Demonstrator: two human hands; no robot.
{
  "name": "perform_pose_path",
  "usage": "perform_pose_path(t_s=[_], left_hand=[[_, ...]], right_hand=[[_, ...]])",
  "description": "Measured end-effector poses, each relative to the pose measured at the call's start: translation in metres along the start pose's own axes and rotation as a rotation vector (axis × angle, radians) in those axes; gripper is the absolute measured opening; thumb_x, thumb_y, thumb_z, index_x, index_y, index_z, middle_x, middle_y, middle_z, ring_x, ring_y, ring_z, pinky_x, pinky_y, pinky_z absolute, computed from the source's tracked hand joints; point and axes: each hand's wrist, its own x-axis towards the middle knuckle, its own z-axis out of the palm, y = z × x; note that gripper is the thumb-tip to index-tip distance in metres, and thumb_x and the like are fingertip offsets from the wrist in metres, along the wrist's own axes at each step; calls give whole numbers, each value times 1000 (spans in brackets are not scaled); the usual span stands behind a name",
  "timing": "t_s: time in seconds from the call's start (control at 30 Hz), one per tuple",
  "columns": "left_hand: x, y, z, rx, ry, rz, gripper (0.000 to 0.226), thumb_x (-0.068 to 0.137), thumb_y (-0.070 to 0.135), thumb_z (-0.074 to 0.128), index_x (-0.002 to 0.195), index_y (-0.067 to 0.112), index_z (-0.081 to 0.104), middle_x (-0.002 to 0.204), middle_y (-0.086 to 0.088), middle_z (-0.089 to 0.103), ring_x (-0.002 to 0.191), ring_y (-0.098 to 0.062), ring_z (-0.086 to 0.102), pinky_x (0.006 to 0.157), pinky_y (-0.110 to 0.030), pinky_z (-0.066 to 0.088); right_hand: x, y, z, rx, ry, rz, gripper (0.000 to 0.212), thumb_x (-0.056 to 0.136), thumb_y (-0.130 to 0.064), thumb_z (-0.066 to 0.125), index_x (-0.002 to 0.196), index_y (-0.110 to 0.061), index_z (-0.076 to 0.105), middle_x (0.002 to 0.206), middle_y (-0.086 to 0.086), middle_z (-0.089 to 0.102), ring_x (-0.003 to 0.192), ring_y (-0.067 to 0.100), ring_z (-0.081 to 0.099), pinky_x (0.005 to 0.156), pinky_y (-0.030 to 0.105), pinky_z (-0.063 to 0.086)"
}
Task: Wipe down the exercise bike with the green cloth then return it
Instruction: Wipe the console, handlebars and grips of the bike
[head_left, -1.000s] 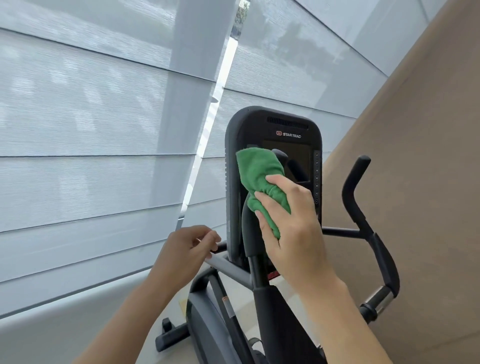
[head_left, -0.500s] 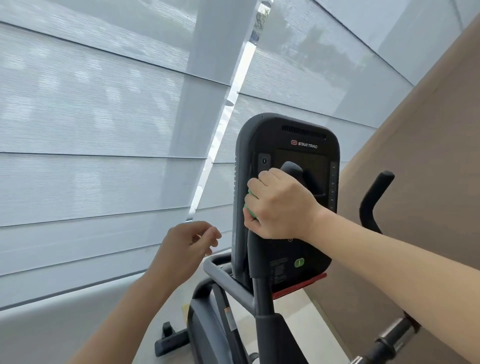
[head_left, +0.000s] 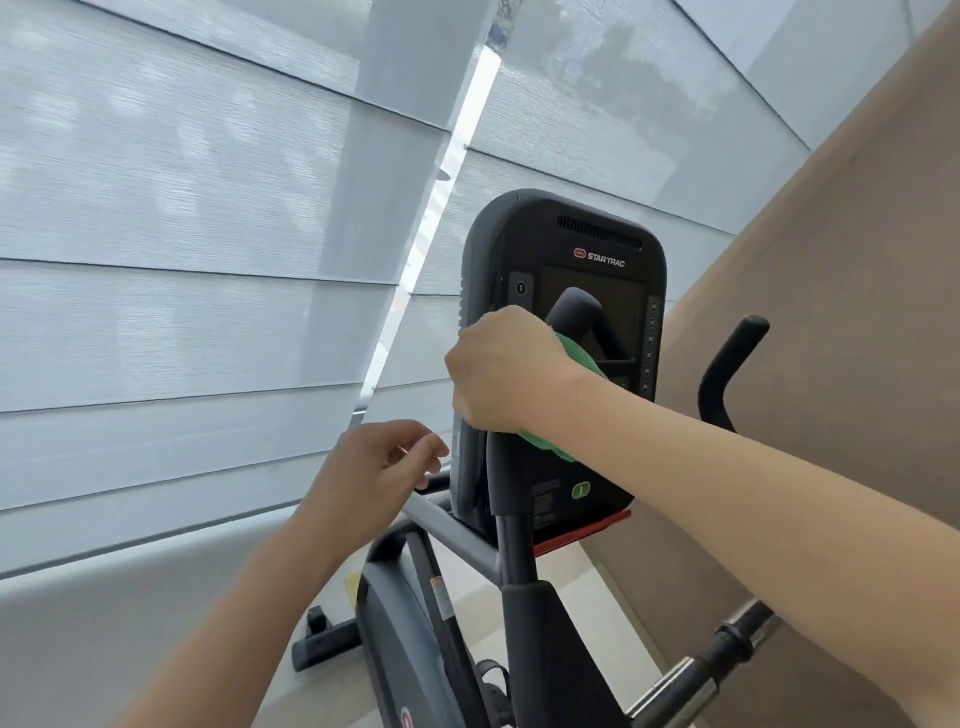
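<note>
The black exercise bike (head_left: 524, 613) stands before me, its console (head_left: 597, 244) upright with a dark screen. My right hand (head_left: 506, 371) is wrapped around the near handlebar grip (head_left: 506, 473) in front of the console, with the green cloth (head_left: 576, 358) pressed between palm and grip. Only small green edges show beside and below the hand. My left hand (head_left: 371, 470) hovers just left of the console base, fingers loosely curled, holding nothing and touching nothing.
A second curved black handle (head_left: 724, 369) rises at the right, close to a brown wall (head_left: 831, 312). Grey window blinds (head_left: 182, 234) fill the left and back. A chrome and black bar (head_left: 701, 675) crosses the lower right. The bike's foot (head_left: 322, 642) rests on a pale floor.
My right hand turned from holding the cloth loosely before the console to gripping the handlebar with the cloth wrapped under it. The left hand barely moved.
</note>
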Motion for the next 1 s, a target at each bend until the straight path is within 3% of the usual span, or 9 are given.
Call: perform_pose_path(t_s=[0.13, 0.27, 0.37, 0.6, 0.73, 1.0], left_hand=[[-1, -4, -7, -21, 3, 0, 21, 100, 31, 63, 83, 35, 76, 83, 11, 77, 74, -8, 74, 77, -33, 57], [1, -4, -11, -35, 13, 25, 21, 101, 32, 64, 84, 38, 76, 83, 11, 77, 75, -8, 74, 78, -33, 58], [2, -3, -13, -47, 25, 54, 21, 101, 31, 64, 86, 39, 76, 84, 14, 77, 75, -9, 73, 77, -33, 58], [3, 12, 3, -71, -7, 204, 20, 98, 19, 70, 96, 39, 74, 102, 17, 74, 90, -9, 70, 72, -18, 54], [24, 35, 1, 52, -59, 324, 20, 96, 24, 74, 111, 36, 70, 112, 18, 68, 103, -9, 68, 85, -34, 58], [73, 105, -2, 395, -60, 583, 53, 96, 31, 72, 143, 38, 51, 123, 15, 59, 111, -9, 63, 92, -40, 58]], right_hand=[[-35, -19, 20, -13, 140, -49, 35, 101, -33, 42, 85, -18, 69, 88, 6, 60, 85, 30, 50, 81, 46, 41], [-76, -41, 35, 213, 364, -154, 35, 102, -26, 49, 83, -11, 74, 92, 8, 65, 101, 35, 61, 100, 49, 47], [-109, -61, 50, 358, 499, -142, 30, 102, -24, 56, 81, -13, 74, 97, 3, 70, 109, 30, 66, 102, 42, 49], [-157, -66, 54, 666, 496, -14, 22, 102, -26, 64, 89, -12, 76, 111, 2, 71, 110, 27, 64, 89, 42, 52], [-173, -52, 58, 809, 505, 71, 23, 103, -23, 65, 90, -8, 76, 110, 5, 69, 108, 25, 60, 94, 42, 51], [-159, -32, 64, 993, 902, 531, 26, 102, -18, 61, 94, -1, 77, 108, 9, 68, 107, 27, 60, 102, 34, 48]])
